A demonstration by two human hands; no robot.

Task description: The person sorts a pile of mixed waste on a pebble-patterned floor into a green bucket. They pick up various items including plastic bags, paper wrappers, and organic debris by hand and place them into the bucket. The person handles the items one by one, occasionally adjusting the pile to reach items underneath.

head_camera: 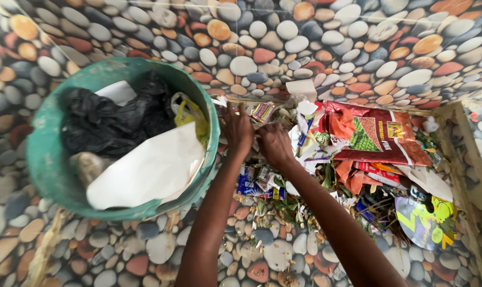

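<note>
Head view, hands [257, 139] gathering litter [305, 143]

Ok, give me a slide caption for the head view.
Both hands dig into a litter pile beside a green bucket on pebble-patterned flooring.

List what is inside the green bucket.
The green bucket holds a black plastic bag, a white sheet and a yellow bag; anything beneath them is covered.

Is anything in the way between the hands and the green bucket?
Nothing visible. The left hand and right hand are on the litter pile, right beside the green bucket's rim, with only open air between them.
</note>
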